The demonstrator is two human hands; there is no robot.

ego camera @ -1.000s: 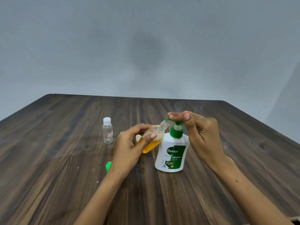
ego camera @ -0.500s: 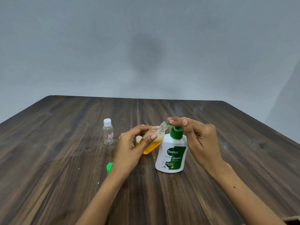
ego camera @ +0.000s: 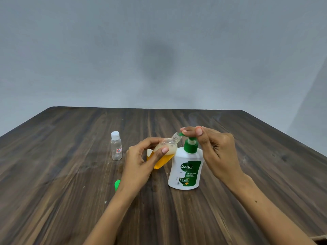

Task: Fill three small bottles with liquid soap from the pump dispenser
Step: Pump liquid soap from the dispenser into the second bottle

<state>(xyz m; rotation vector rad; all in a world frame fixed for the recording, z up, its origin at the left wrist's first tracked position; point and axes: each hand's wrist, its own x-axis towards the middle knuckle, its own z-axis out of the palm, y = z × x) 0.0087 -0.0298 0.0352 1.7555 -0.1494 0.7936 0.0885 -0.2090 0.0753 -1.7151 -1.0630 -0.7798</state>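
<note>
We see a white, rounded pump dispenser (ego camera: pixel 185 167) standing on the wood-grain table (ego camera: pixel 70 174). Our right hand (ego camera: pixel 214 152) rests its fingers on the green pump. Left of the dispenser, our left hand (ego camera: pixel 139 163) grips a tilted clear bottle (ego camera: pixel 165 152) half-filled with orange soap. Further left stands a capped bottle (ego camera: pixel 116 145); a green cap (ego camera: pixel 117 185) is partly hidden.

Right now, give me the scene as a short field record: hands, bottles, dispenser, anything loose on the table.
left hand: grips tilted small bottle, mouth at the pump spout
right hand: fingers on the pump head
held bottle fill: orange soap in the lower part, foam above
pump dispenser: upright on table, white with green label
clear bottle: upright, capped, looks empty, left of the hands
green object: by the left wrist, partly hidden
third bottle: something behind the held one, cannot tell
</note>
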